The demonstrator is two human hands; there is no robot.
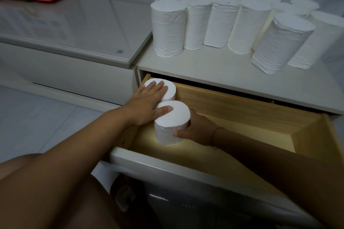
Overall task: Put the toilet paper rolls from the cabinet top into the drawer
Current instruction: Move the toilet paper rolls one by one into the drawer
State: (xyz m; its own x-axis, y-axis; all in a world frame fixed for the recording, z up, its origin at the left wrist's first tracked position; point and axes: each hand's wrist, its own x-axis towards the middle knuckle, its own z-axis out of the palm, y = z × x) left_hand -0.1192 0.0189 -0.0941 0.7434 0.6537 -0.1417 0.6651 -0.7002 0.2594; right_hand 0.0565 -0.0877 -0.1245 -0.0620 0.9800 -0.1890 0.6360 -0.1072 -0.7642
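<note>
White TP rolls (172, 124) in drawer (242, 102)

Left hand (147, 102): palm down, fingers straight, slightly spread, lying across the tops of two upright white cylindrical toilet paper rolls, with fingers on the far roll (170, 89) and thumb on the near roll (167, 132). Thin gold ring (143, 92) on one finger. Forearm bare, reaching in from lower left. Right hand (198, 129): curled round the near roll's side, thumb in front, fingers behind. Dark thread bracelet (214, 136) on the wrist.
</note>
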